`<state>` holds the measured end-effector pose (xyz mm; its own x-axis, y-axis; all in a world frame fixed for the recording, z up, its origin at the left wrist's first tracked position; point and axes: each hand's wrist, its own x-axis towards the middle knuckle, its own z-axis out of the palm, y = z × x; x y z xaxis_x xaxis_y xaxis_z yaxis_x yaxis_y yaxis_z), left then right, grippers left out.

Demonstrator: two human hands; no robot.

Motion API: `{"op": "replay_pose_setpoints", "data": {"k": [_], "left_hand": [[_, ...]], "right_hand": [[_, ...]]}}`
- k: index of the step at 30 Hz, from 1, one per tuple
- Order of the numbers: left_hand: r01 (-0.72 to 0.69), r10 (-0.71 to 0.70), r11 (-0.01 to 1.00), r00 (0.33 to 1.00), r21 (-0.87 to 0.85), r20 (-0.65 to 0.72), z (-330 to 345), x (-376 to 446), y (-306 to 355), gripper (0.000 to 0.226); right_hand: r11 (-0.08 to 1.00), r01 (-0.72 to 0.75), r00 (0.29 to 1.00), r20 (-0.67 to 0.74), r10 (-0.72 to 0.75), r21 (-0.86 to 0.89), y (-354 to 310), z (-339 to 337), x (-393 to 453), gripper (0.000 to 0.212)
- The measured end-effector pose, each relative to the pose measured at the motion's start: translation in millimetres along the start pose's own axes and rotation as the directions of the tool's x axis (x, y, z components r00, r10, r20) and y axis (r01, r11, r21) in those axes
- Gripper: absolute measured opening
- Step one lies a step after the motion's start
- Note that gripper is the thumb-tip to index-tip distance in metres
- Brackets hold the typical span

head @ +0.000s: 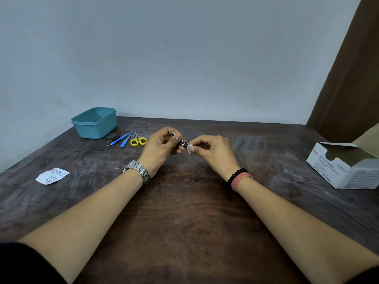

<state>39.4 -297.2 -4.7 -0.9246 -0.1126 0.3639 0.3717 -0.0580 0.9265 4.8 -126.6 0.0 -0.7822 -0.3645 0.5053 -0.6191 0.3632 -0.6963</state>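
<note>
Above the middle of the dark wooden table [184, 212], my left hand [162, 148] grips a small metal tool, apparently a nail clipper [183, 142], with its fingers curled round it. My right hand [213, 150] pinches a small white swab [190, 149] between thumb and fingertips and holds it against the tool's end. Both hands hover just above the tabletop. Most of the tool is hidden inside my left fist.
A teal plastic tub [94, 123] stands at the back left. Beside it lie black tweezers [114, 138], two blue-handled tools [122, 138], and yellow-handled scissors [138, 140]. A torn white sachet [52, 175] lies at the left. An opened box of alcohol swabs [346, 167] stands at the right edge.
</note>
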Motion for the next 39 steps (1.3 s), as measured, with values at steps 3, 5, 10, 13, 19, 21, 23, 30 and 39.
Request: {"op": "replay_pose_setpoints", "data": {"k": [3,5,10,13,19,21,23,30,39], "left_hand": [[0.006,-0.006,1.0,1.0,-0.002,0.013,0,0,-1,0.008],[0.014,-0.014,1.0,1.0,-0.005,0.021,-1,0,-2,0.008],[0.022,-0.022,0.999,1.0,-0.038,0.009,-2,1,-1,0.006],[0.029,-0.029,0.998,1.0,-0.054,0.011,-2,1,-3,0.006],[-0.028,0.03,0.996,0.999,0.084,-0.028,-2,0,-3,0.011],[-0.036,0.039,0.994,0.999,0.102,-0.027,-1,0,-3,0.01],[-0.042,0.045,0.993,0.999,0.114,-0.021,-1,-1,-2,0.012],[-0.097,0.086,0.969,0.995,0.229,0.056,-1,-2,-1,0.02],[-0.04,0.02,0.948,0.998,0.315,0.067,2,-2,-2,0.012]], "right_hand": [[0.999,-0.037,0.998,0.042,0.038,-0.018,5,-3,-1,0.002],[0.999,-0.016,0.999,0.035,0.014,0.041,0,-2,-1,0.005],[0.997,-0.01,0.999,0.044,0.006,0.083,-1,2,0,0.008],[0.994,-0.051,0.996,0.079,0.044,0.093,7,0,1,0.007],[0.909,-0.206,0.975,0.153,0.16,0.362,4,-2,0,0.014],[0.861,-0.264,0.962,0.179,0.205,0.434,5,-1,0,0.012],[0.793,-0.321,0.946,0.224,0.236,0.518,5,-1,1,0.009],[0.661,-0.418,0.908,0.304,0.288,0.623,7,-7,2,0.012],[0.821,-0.318,0.942,0.256,0.217,0.474,9,-2,2,0.015]]}}
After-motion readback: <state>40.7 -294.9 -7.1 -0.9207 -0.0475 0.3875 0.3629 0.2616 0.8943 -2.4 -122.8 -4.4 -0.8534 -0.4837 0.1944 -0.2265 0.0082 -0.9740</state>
